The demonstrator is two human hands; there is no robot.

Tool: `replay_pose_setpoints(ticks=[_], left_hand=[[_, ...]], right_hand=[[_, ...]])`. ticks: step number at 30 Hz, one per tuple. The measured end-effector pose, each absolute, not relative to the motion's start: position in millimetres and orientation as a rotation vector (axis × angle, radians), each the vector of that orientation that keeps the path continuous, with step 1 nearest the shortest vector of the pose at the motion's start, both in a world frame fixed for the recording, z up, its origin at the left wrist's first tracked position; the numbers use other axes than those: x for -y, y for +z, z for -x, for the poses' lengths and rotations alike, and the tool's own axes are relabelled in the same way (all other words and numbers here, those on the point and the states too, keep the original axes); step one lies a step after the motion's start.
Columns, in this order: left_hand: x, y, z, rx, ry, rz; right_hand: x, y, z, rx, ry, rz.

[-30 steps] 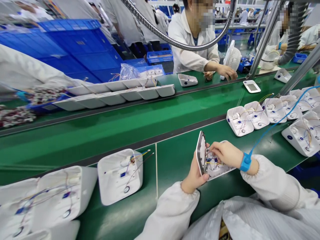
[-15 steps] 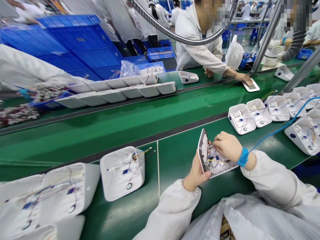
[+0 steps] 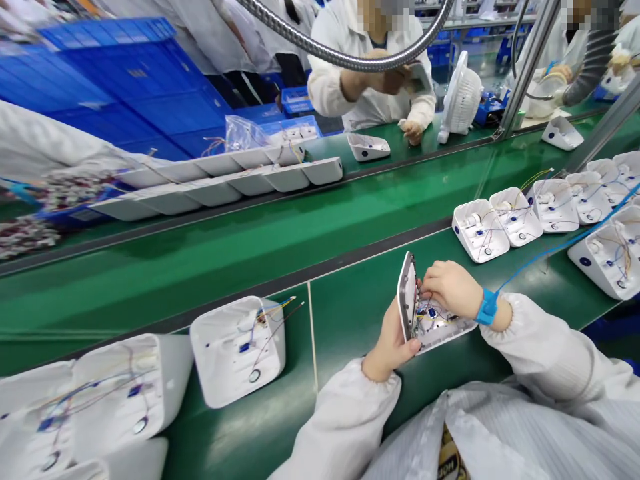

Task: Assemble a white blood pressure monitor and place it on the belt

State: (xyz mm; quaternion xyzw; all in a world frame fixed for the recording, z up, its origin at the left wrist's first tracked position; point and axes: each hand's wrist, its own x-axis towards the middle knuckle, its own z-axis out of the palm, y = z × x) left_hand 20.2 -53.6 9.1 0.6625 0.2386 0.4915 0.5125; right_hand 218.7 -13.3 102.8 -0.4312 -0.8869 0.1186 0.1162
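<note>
My left hand [image 3: 391,340] holds a flat front panel [image 3: 407,293] upright on edge against an open white housing [image 3: 445,327] that lies on the green mat. My right hand [image 3: 451,288], with a blue wrist strap [image 3: 487,307], has its fingers curled into the housing at the thin coloured wires between panel and shell. A blue cord [image 3: 565,247] runs from the strap to the right.
Open white housings with wires lie at left [image 3: 239,350] and in a row at right [image 3: 480,230]. A green conveyor belt [image 3: 280,240] runs across. Beyond it are stacked white shells [image 3: 225,190], blue crates [image 3: 110,87], a small white fan [image 3: 460,100] and a person in white.
My hands keep the panel and housing, shifting only slightly. The person across the belt lifted the white panel from the belt and now holds it up in both hands.
</note>
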Motion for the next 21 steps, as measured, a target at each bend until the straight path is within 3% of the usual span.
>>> replay_pose_setpoints(ticks=[21], left_hand=[[54, 24, -20, -0.637, 1.141, -1.636]], right_hand=[[12, 101, -220, 2.578, 0.367, 1.18]])
